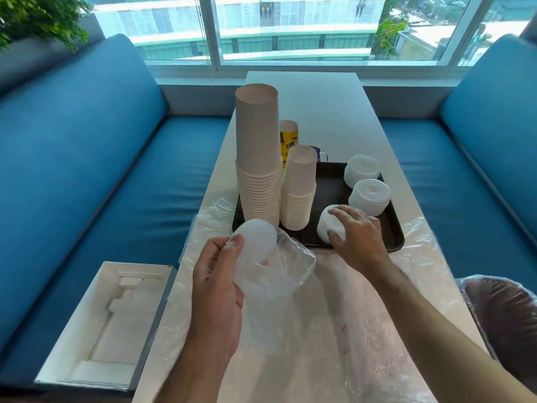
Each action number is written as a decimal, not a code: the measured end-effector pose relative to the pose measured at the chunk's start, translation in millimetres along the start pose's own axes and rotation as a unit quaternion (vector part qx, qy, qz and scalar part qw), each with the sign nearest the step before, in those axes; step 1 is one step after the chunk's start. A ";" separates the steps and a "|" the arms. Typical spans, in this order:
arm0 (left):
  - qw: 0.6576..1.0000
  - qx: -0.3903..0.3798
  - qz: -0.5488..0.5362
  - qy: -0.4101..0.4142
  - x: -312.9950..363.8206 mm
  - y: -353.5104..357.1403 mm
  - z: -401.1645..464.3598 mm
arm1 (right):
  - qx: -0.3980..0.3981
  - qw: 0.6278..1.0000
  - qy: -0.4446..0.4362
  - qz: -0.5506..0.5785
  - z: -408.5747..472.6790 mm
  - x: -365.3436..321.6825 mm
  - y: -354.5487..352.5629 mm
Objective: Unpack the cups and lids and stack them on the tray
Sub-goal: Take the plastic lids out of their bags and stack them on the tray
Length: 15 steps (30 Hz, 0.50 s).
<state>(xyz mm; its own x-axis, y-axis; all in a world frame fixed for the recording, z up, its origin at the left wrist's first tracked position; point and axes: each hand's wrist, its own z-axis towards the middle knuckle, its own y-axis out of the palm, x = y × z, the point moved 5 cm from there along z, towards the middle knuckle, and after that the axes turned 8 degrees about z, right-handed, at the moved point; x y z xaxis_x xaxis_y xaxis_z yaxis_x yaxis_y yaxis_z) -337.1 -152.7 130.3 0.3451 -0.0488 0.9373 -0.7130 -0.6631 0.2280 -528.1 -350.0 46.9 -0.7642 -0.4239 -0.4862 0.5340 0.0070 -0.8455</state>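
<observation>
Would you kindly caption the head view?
Right hand sets lids on tray; left hand grips plastic sleeve.

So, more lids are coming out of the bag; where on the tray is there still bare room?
Bare tray lies between the short cup stack and the two far lid stacks. The near edge is crowded: right hand grips a lid stack there.

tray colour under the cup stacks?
The tray is dark brown, near black, plain with no pattern. The head view, the only one, shows it.
</observation>
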 end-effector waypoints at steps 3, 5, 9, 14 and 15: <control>1.000 -0.006 0.001 0.003 0.0 1.7 -0.4 | 0.073 0.989 -0.046 0.119 -4.5 -34.4 -25.5; 1.000 -0.012 0.001 0.008 0.2 3.9 -0.1 | 0.109 0.968 -0.100 0.203 -12.2 -64.5 -45.6; 0.999 -0.036 -0.013 0.015 2.4 9.2 -1.4 | 0.089 0.933 -0.202 0.284 -34.4 -122.5 -67.8; 0.998 -0.058 -0.031 0.003 3.5 11.8 -3.4 | 0.057 0.926 -0.245 0.280 -47.0 -146.7 -63.8; 0.998 -0.059 -0.033 0.002 3.2 11.7 -3.1 | 0.058 0.927 -0.246 0.278 -47.9 -147.5 -62.6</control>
<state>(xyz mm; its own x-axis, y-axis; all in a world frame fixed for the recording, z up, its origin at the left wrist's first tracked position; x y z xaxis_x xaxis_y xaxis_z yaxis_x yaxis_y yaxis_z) -346.3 -158.3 136.8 0.3913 -0.0050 0.9202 -0.7553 -0.5730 0.3181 -466.1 -244.5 161.0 -0.1173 -0.7460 -0.6556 0.8532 0.2621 -0.4509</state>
